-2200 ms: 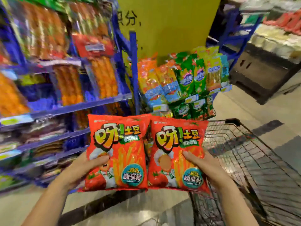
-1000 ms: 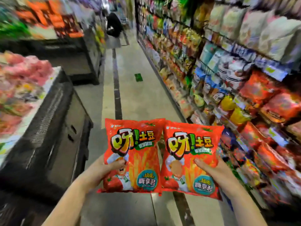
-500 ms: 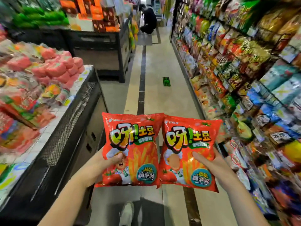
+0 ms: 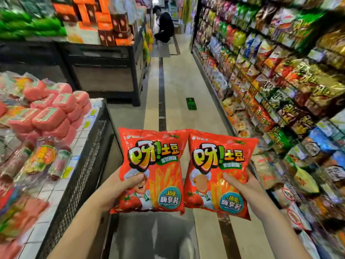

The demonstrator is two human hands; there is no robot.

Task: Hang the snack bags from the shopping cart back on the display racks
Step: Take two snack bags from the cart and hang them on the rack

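- The left snack bag [image 4: 155, 165] is gripped by the left hand [image 4: 113, 189] — thumb pressed on its front.
- The right snack bag [image 4: 218, 171] is gripped likewise by the right hand [image 4: 244, 187]; both bags are held upright, edges touching, above the aisle floor [image 4: 179, 86].
- Display racks [image 4: 280, 81] full of packets are seen at the right.
- Far down the aisle, a crouched person [image 4: 164, 25] is seen.

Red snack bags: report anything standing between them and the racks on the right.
Nothing visible does: the left hand and right hand hold the red snack bags in the open aisle, display racks directly alongside.
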